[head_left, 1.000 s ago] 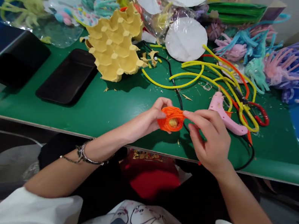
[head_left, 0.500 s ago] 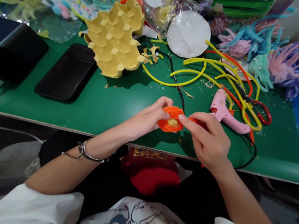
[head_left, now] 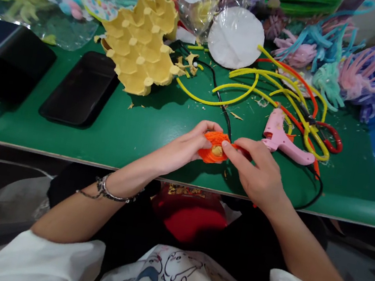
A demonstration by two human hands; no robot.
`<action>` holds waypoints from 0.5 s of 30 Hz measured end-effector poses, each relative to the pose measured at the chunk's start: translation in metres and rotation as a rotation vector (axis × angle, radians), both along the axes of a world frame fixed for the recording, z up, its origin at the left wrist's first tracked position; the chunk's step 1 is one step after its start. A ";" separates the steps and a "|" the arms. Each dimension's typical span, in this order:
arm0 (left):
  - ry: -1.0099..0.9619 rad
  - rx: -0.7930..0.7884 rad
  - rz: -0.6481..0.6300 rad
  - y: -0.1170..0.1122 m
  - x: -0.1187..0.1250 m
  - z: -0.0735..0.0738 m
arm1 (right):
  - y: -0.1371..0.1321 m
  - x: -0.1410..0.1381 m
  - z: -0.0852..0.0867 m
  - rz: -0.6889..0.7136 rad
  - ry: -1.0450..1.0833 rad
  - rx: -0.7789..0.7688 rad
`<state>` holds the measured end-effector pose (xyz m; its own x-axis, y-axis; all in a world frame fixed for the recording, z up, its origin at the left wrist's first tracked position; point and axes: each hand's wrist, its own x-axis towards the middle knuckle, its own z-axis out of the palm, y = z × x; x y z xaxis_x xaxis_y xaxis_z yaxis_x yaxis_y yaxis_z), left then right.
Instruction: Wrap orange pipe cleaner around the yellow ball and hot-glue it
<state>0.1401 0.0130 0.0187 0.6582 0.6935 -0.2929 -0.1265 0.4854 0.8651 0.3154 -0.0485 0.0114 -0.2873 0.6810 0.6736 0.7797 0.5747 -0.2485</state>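
Observation:
An orange coil of pipe cleaner [head_left: 213, 144] with a small yellowish piece at its centre sits between both hands, just above the green table [head_left: 161, 126]. My left hand [head_left: 186, 147] grips the coil from the left, thumb on top. My right hand [head_left: 257, 174] pinches the coil's right side with fingers pressed together over it. A pink glue gun [head_left: 283, 138] lies just beyond my right hand, its black cord looping round to the table's front edge.
Yellow and orange pipe cleaners [head_left: 271, 90] and red-handled scissors [head_left: 330, 138] lie at right. A yellow egg tray [head_left: 139, 51], a white disc [head_left: 236, 37], two black phones [head_left: 81, 89] and heaps of coloured fuzzy stems fill the back.
My right hand's fingers have slid left onto the orange coil and now cover more of it. The view has tilted slightly; the left hand keeps its hold.

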 end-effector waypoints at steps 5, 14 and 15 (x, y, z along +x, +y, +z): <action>-0.069 -0.027 -0.037 0.000 -0.001 -0.002 | 0.002 0.005 0.000 0.065 0.063 -0.033; -0.024 0.043 -0.068 -0.001 -0.004 -0.006 | 0.001 0.008 0.001 0.130 0.084 -0.013; -0.031 0.038 -0.070 -0.001 -0.004 -0.006 | 0.001 0.007 0.001 0.130 0.098 -0.025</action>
